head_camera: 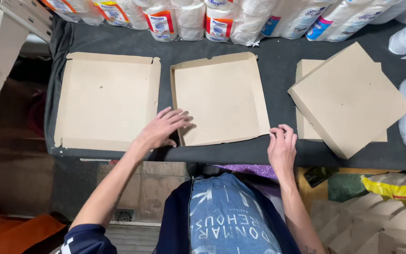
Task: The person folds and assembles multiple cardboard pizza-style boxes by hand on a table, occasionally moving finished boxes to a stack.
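Pressing your left hand [161, 129] flat, fingers spread and grasping nothing, on the middle shallow brown cardboard tray [222, 99] on the dark counter [278, 61], keep your right hand's [282, 146] fingertips pinching its near-right corner squarely.

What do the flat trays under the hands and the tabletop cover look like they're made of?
The middle tray and the left tray look like plain brown cardboard, matte, with folded-up rims and cut corner notches. The table cover looks like dark grey felt or similar cloth, dull and slightly fuzzy; the exact fabric can't be told.
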